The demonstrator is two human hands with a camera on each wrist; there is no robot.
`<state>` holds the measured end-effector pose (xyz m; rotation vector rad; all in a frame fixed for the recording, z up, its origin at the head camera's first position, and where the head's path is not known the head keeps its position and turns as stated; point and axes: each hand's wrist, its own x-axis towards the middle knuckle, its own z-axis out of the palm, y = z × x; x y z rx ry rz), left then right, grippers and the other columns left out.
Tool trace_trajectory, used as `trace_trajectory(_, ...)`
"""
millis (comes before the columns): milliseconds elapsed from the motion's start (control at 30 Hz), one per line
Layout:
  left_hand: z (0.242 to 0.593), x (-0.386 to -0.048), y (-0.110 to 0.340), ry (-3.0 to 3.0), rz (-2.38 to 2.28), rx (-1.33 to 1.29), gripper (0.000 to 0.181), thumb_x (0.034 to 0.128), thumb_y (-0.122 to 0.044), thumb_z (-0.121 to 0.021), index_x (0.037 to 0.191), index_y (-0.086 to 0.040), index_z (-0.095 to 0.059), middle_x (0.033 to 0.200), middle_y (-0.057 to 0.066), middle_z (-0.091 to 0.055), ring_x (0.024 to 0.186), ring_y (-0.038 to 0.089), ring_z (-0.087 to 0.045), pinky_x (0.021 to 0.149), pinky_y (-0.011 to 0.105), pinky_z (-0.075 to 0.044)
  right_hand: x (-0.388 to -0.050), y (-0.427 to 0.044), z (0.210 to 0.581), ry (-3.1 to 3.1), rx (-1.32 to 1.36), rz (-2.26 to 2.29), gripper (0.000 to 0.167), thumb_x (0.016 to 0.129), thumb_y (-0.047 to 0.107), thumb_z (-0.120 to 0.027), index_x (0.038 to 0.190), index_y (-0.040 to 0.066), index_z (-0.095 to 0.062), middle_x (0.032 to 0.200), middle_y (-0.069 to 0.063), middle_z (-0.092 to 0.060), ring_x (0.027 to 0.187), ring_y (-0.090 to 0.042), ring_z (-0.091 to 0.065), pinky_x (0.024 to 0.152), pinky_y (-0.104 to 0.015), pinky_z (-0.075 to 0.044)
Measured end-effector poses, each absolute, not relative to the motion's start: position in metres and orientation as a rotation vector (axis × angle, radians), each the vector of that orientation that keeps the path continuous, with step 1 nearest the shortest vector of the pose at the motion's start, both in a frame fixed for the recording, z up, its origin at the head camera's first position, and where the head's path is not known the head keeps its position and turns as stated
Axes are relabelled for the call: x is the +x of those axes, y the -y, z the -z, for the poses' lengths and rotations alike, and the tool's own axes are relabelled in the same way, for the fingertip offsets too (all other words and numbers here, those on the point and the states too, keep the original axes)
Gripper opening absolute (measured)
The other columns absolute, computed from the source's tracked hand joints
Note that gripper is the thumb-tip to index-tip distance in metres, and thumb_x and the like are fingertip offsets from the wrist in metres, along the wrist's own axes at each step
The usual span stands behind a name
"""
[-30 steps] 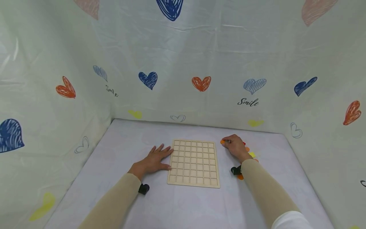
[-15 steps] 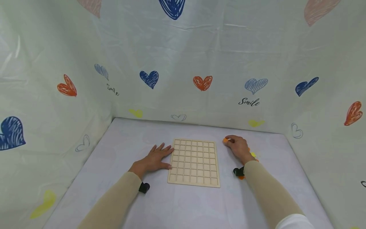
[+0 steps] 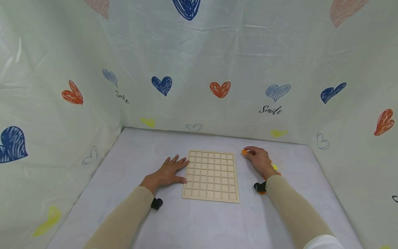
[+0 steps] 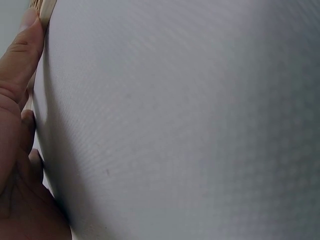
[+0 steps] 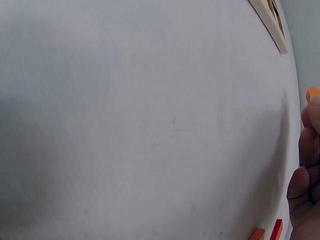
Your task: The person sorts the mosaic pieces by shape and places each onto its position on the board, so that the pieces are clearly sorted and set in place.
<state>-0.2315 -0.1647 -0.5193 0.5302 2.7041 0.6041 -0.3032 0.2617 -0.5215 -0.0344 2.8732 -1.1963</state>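
Observation:
A pale wooden grid board (image 3: 210,176) with rows of square recesses lies flat on the white-covered table. My left hand (image 3: 167,173) rests beside it with spread fingers, thumb and fingertips touching its left edge. To the right of the board's far corner, my right hand (image 3: 259,160) pinches a small orange piece (image 3: 244,152) between thumb and fingertips. That orange piece (image 5: 313,93) also shows at the right edge of the right wrist view, held off the table. Its full shape is hidden by the fingers.
Partly hidden by my right forearm, a yellow piece (image 3: 275,167) and several orange pieces lie on the table. A red piece (image 5: 276,229) shows at the bottom of the right wrist view. A heart-printed curtain (image 3: 192,62) closes off the back and sides.
My right hand, with the orange piece in its fingertips, has shifted slightly right, then held nearly still. My left hand stays at the board's edge.

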Motion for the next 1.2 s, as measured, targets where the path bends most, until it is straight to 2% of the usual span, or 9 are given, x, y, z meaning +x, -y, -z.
trace_trajectory(133,0.518,-0.231,0.164,-2.702,-0.618,0.527,0.09,0.0912,-0.048,-0.08,0.166,-0.022,-0.036,0.174,0.005,-0.028,0.165,0.035,-0.008,0.134,0.057,0.0,-0.301,-0.255,0.52,-2.833,-0.092,1.274,0.031,0.102,0.017,-0.067,0.132,0.016,-0.074,0.126,-0.017,-0.074,0.121,-0.035,-0.064,0.106,-0.051,-0.051)
trace_trajectory(367,0.519,-0.23,0.165,-2.703,-0.617,0.528,0.091,0.0909,-0.049,-0.079,0.166,-0.022,-0.036,0.174,0.005,-0.028,0.165,0.035,-0.008,0.134,0.057,0.0,-0.298,-0.236,0.516,-2.844,-0.194,1.34,0.028,0.101,0.01,-0.068,0.128,0.011,-0.075,0.124,-0.018,-0.075,0.116,-0.037,-0.067,0.104,-0.053,-0.054)
trace_trajectory(533,0.519,-0.23,0.165,-2.698,-0.628,0.523,0.091,0.0904,-0.049,-0.08,0.166,-0.021,-0.037,0.174,0.004,-0.028,0.165,0.035,-0.008,0.134,0.057,0.001,-0.297,-0.22,0.515,-2.82,-0.181,1.369,0.027,0.101,0.012,-0.07,0.127,0.012,-0.076,0.12,-0.016,-0.077,0.114,-0.034,-0.067,0.102,-0.05,-0.054)
trace_trajectory(800,0.519,-0.231,0.164,-2.707,-0.625,0.536,0.09,0.0913,-0.049,-0.079,0.166,-0.021,-0.037,0.174,0.005,-0.029,0.165,0.035,-0.008,0.134,0.057,0.0,-0.297,-0.192,0.511,-2.779,-0.185,1.4,0.027,0.102,0.014,-0.07,0.127,0.013,-0.076,0.116,-0.013,-0.078,0.109,-0.03,-0.07,0.095,-0.045,-0.058)
trace_trajectory(1033,0.519,-0.232,0.164,-2.708,-0.617,0.543,0.089,0.0919,-0.048,-0.079,0.166,-0.021,-0.037,0.174,0.005,-0.028,0.165,0.035,-0.008,0.134,0.058,0.0,-0.299,-0.169,0.51,-2.734,-0.253,1.454,0.025,0.1,0.011,-0.073,0.125,0.011,-0.077,0.111,-0.012,-0.079,0.101,-0.026,-0.073,0.082,-0.031,-0.058)
trace_trajectory(1200,0.52,-0.232,0.165,-2.703,-0.621,0.546,0.089,0.0921,-0.049,-0.078,0.166,-0.02,-0.036,0.174,0.006,-0.028,0.165,0.035,-0.008,0.134,0.058,-0.001,-0.302,-0.156,0.513,-2.728,-0.289,1.434,0.024,0.1,0.011,-0.073,0.124,0.013,-0.078,0.11,-0.011,-0.079,0.098,-0.023,-0.073,0.082,-0.033,-0.06)
